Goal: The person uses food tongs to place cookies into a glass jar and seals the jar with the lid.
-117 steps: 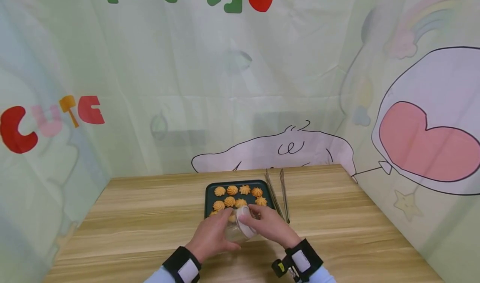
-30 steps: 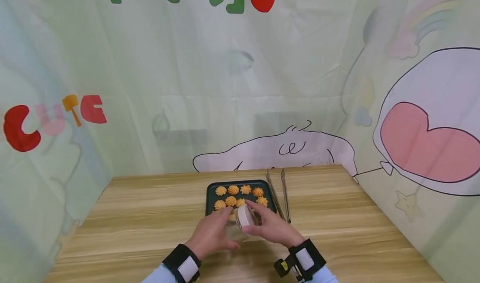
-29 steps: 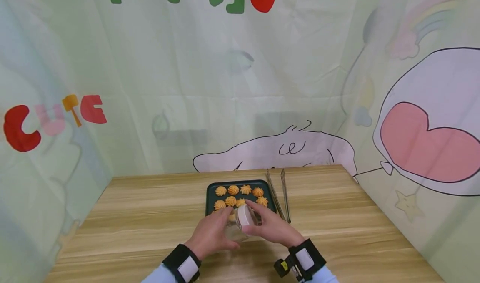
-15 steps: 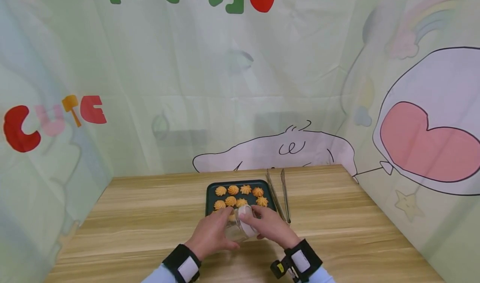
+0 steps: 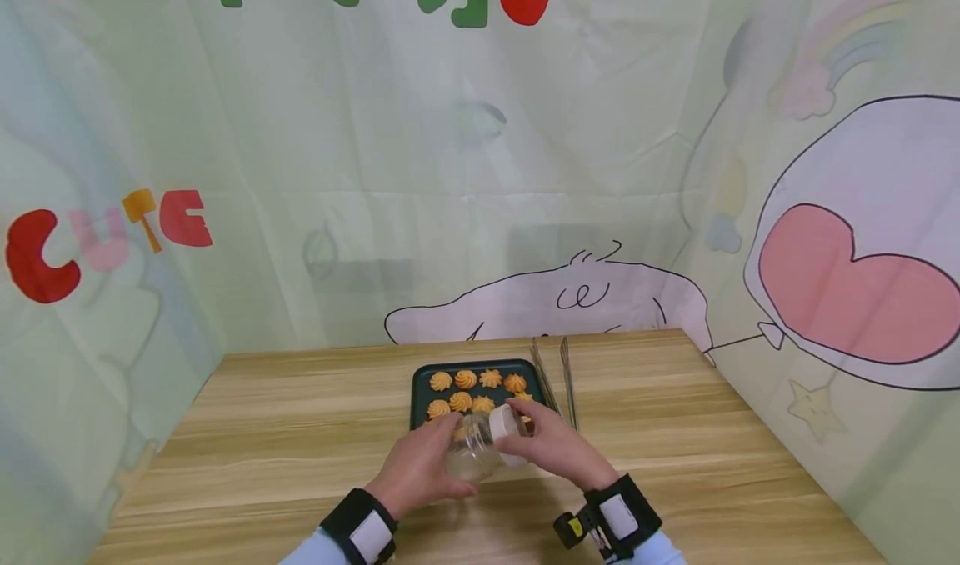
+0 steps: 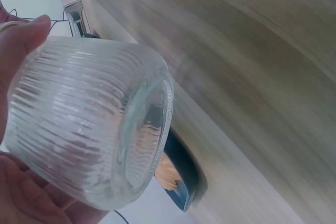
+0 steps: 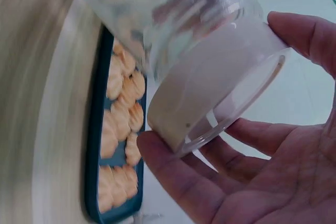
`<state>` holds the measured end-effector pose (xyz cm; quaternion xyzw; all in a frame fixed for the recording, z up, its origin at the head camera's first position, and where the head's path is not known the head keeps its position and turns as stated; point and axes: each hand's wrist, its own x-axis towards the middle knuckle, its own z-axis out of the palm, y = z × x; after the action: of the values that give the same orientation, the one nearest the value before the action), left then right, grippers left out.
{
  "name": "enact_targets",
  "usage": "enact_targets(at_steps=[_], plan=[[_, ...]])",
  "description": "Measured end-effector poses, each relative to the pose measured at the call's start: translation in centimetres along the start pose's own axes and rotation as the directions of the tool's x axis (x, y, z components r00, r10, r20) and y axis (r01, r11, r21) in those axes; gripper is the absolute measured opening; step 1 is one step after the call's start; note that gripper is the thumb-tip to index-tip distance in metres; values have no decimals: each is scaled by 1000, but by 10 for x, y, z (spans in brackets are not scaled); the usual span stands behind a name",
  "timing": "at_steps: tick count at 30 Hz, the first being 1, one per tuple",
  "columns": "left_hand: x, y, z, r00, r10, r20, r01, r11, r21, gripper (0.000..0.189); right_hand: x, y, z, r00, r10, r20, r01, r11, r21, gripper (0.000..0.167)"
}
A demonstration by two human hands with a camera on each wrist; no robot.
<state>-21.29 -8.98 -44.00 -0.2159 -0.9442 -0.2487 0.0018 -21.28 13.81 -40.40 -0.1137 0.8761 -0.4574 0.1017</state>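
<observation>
My left hand (image 5: pixel 423 469) grips a clear ribbed glass jar (image 6: pixel 79 114) round its body. The jar lies tilted above the table, its mouth to the right and its base toward the left wrist camera. My right hand (image 5: pixel 561 450) holds a white lid (image 7: pixel 210 77) by its rim, thumb on one side and fingers on the other. In the head view the jar's threaded neck (image 5: pixel 476 430) shows beside the lid, which sits at the mouth. No contents show through the glass.
Behind the hands a dark green tray (image 5: pixel 415 398) bears several piped swirl cookies (image 5: pixel 465 379); its near part is hidden. Metal tongs (image 5: pixel 568 382) lie right of it on the wooden table (image 5: pixel 300 432). A printed cloth (image 5: pixel 450 173) hangs at the back.
My right hand has turned back and forth on the lid and now has shifted to the right with it, baring the jar's neck. The left hand and the jar have stayed nearly still.
</observation>
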Motion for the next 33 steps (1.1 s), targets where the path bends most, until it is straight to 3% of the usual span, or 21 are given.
enact_targets(at_steps=[5, 8, 10, 12, 16, 22, 27, 33], plan=[[0, -1, 0, 1000, 3, -14, -3, 1000, -5, 95, 1, 9, -16, 996, 25, -80, -30, 998, -60, 78], [0, -2, 0, 1000, 0, -21, 0, 1000, -4, 96, 1, 19, -29, 988, 27, -155, -56, 981, -184, 79], [-1, -2, 0, 1000, -3, -23, 3, 1000, -3, 96, 0, 28, -39, 976, 16, -216, -82, 950, -300, 78], [-1, -2, 0, 1000, -8, -22, 8, 1000, -4, 96, -2, 37, -50, 962, 14, -272, -131, 901, -414, 78], [-2, -1, -1, 1000, -20, -19, 19, 1000, -14, 98, -4, 60, -72, 944, 38, -328, -218, 817, -534, 76], [-3, -2, -3, 999, -37, -32, 35, 998, -43, 99, -9, 95, -97, 937, 87, -339, -285, 751, -595, 66], [-4, -3, -5, 997, -51, -54, 47, 997, -68, 95, -15, 117, -109, 924, 153, -352, -346, 728, -591, 55], [-7, -7, -10, 991, -74, -109, 62, 992, -113, 97, -18, 132, -116, 907, 237, -348, -406, 709, -576, 61]])
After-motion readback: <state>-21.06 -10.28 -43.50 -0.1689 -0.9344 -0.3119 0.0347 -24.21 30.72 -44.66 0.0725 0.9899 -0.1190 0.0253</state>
